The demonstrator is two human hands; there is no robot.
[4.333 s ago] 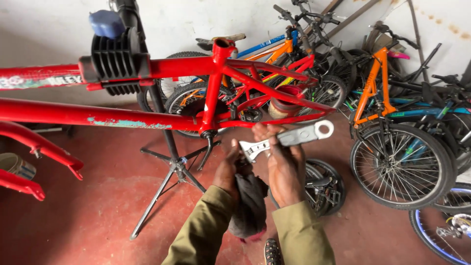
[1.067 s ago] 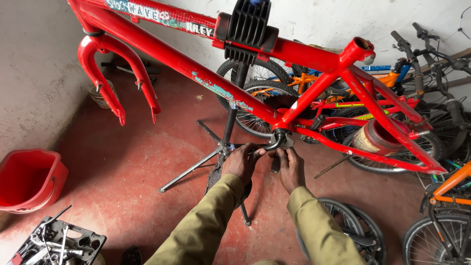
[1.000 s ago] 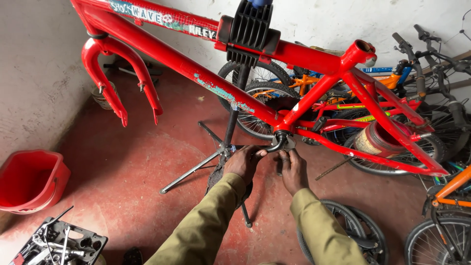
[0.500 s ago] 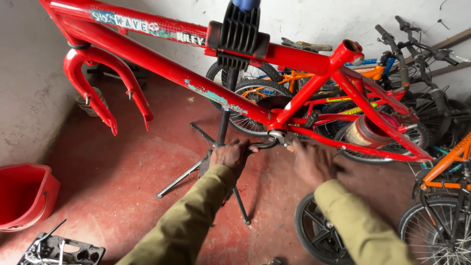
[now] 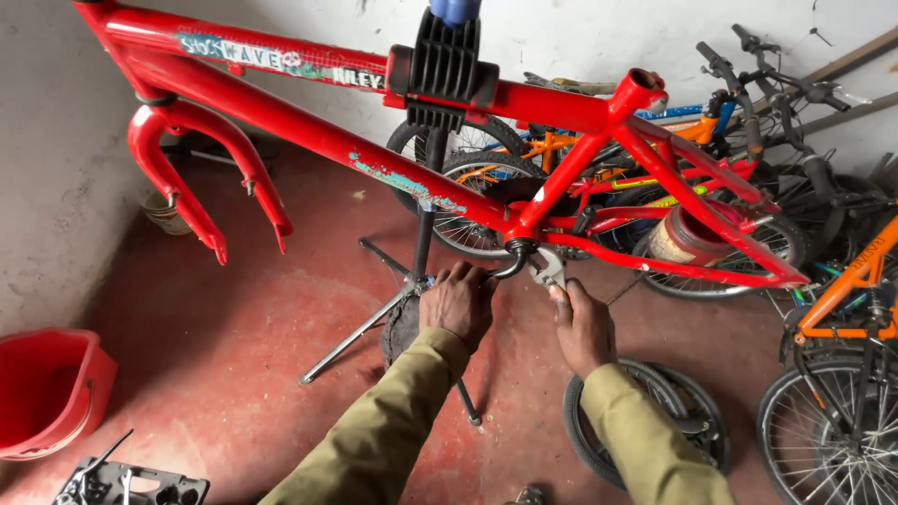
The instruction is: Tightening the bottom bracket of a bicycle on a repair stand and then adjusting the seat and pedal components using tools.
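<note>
Bottom bracket (image 5: 517, 248): it sits at the low junction of the red frame (image 5: 561, 103), which hangs in the black clamp (image 5: 444, 65) of the repair stand (image 5: 421, 234).
Left hand (image 5: 458, 301): your fingers are curled round a dark hooked tool (image 5: 505, 266) that bears on the bracket shell.
Right hand (image 5: 582, 323): you are closed on the handle of a silver adjustable wrench (image 5: 547, 269), its head just beside the shell; whether the jaws have bitten a flat, you cannot tell.
Slip risk: a loose jaw could jump off and drive your knuckles into the frame tubes.
Stand risk: a hard pull may twist the frame in the clamp.
Footing: a loose tyre (image 5: 645, 421) lies right below your right arm.
</note>
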